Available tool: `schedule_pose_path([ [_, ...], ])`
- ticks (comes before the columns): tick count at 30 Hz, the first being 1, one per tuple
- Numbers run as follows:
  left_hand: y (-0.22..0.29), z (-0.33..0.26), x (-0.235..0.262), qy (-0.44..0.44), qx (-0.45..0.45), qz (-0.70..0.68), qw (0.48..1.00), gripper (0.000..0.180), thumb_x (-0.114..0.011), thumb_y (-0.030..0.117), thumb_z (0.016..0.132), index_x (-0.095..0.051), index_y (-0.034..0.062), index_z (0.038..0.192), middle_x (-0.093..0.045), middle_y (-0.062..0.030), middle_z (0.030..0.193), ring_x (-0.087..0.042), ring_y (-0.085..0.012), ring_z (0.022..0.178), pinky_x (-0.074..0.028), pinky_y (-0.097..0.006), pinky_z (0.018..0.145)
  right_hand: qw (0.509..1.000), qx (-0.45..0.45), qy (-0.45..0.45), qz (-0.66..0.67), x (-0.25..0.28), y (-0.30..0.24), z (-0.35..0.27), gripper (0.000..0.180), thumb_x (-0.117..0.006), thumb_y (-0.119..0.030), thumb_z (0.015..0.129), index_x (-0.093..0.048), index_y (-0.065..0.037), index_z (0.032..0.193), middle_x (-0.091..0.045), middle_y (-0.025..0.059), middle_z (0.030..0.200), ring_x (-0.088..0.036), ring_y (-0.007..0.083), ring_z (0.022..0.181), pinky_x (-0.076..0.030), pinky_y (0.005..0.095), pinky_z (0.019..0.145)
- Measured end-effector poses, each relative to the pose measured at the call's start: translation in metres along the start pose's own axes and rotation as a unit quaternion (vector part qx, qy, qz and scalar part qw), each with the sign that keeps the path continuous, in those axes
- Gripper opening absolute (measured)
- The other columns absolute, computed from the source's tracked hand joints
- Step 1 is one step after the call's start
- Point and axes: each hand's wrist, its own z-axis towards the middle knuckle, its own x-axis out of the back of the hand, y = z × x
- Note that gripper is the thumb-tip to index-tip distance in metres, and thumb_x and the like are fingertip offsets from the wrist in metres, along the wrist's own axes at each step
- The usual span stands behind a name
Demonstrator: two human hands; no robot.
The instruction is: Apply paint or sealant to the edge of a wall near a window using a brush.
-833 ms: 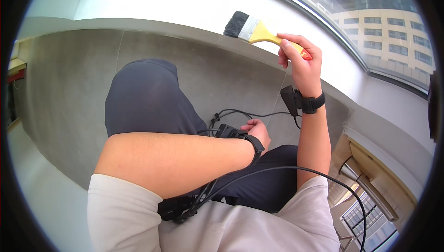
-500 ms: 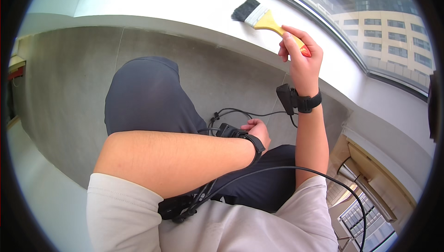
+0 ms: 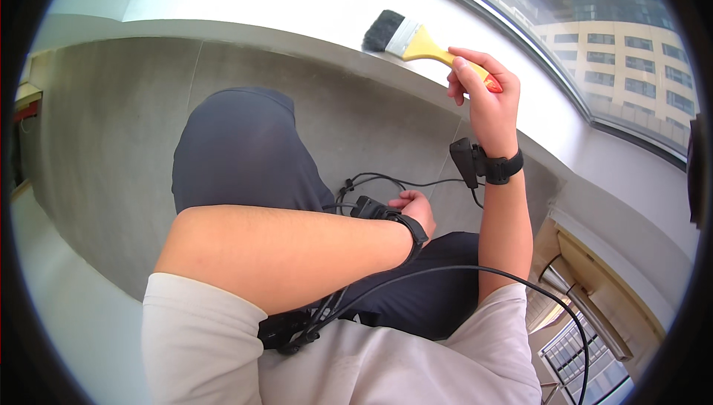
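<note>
A paintbrush with black bristles, a silver metal band and a yellow handle (image 3: 427, 47) with a red end is gripped by my right hand (image 3: 484, 87). My fingers and thumb are closed round the handle near the red end. The bristles point left, over the edge of the white window ledge (image 3: 297, 4). I cannot tell whether they touch it. My left forearm lies across my lap, and my left hand (image 3: 420, 212) rests near my right knee. Its fingers are mostly hidden behind the black device on that wrist.
Black cables (image 3: 475, 267) run across my lap and over the grey tiled floor (image 3: 356, 126). A black device (image 3: 475, 163) is strapped to my right wrist. Behind the ledge stands a window (image 3: 594, 70) with a dark frame. My bent left knee (image 3: 238, 145) is below the ledge.
The paintbrush has tilted down and to the left, so its bristles are nearer the ledge's front edge. My right hand has dropped slightly. My left hand has stayed about where it was.
</note>
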Motion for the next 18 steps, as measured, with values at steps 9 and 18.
schedule_pose_path([
  [9,0.0,-0.0027,0.001,0.009,0.011,-0.02,1.0,0.024,-0.06,0.022,0.091,-0.077,0.0086,0.1,-0.074,-0.0122,0.089,-0.07,-0.0364,0.075,-0.049,-0.052,0.078,0.999,0.027,0.014,0.022,0.0007,0.0098,0.0044,0.022,-0.067,-0.011,0.098,-0.073,0.003,0.113,-0.067,0.0044,0.079,-0.061,0.0075,0.065,-0.047,0.0217,0.058],
  [18,-0.0019,-0.0012,0.0016,-0.003,0.003,-0.025,1.0,0.025,-0.059,0.023,0.092,-0.077,0.0087,0.102,-0.074,-0.0122,0.091,-0.07,-0.0361,0.076,-0.049,-0.052,0.078,0.999,0.028,0.012,0.038,-0.0029,0.0054,0.009,0.02,-0.066,-0.011,0.098,-0.074,0.003,0.11,-0.067,0.0039,0.078,-0.06,0.0068,0.065,-0.046,0.0212,0.058],
])
